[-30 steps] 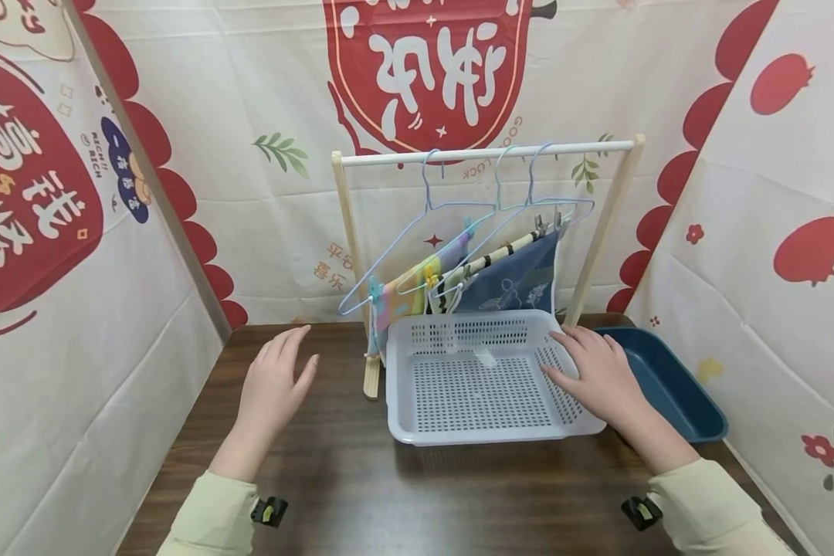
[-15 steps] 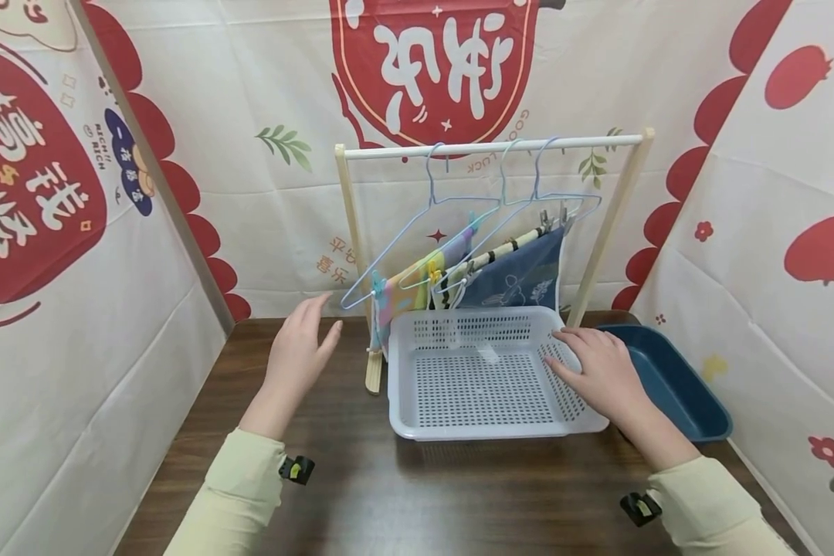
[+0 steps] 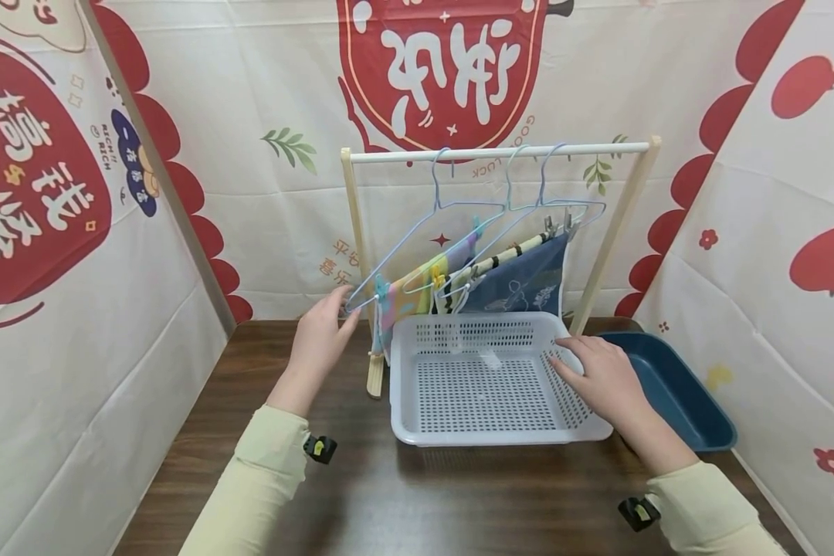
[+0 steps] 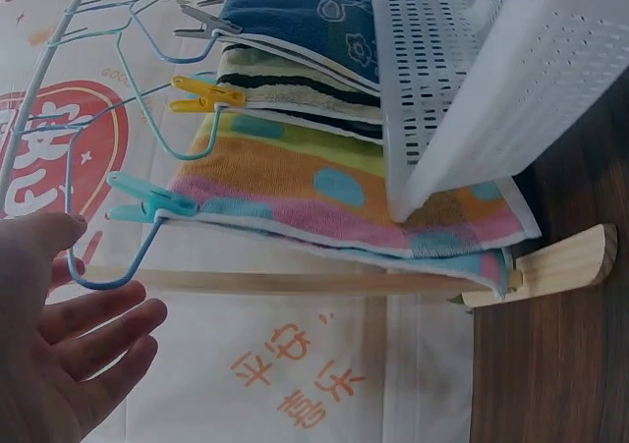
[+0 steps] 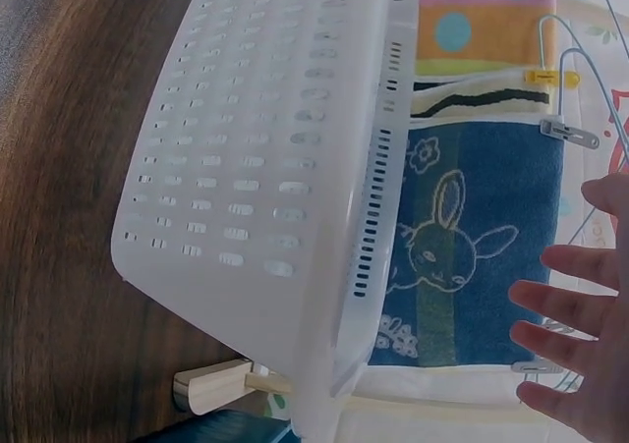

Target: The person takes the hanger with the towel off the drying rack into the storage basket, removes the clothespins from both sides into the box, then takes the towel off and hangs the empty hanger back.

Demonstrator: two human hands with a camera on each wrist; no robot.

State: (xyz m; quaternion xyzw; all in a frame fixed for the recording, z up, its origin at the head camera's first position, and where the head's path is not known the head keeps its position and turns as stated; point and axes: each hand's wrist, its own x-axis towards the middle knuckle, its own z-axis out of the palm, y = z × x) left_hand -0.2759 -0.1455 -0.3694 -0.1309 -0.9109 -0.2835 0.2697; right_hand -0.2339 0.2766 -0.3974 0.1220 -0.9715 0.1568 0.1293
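My left hand (image 3: 317,328) is at the lower left end of a blue hanger (image 3: 398,245). In the left wrist view its thumb meets the wire, with the other fingers spread below. From this hanger hangs a colourful towel (image 4: 324,183), held by a turquoise clothespin (image 4: 152,197). Behind the right side of a pale plastic basket (image 3: 483,394), my right hand (image 3: 601,378) hovers with fingers spread and holds nothing. A dark blue rabbit towel (image 5: 472,237) and a black-striped towel (image 4: 295,89) hang from the other hangers.
A wooden rack with a white rail (image 3: 493,153) carries the hangers behind the basket. A dark blue tub (image 3: 681,394) sits at the right on the brown table (image 3: 347,494). Printed cloth walls (image 3: 285,224) enclose the back and sides.
My left hand has moved right and forward to the end of the blue hanger. The right hand has stayed by the basket's right side. The head view has shifted slightly.
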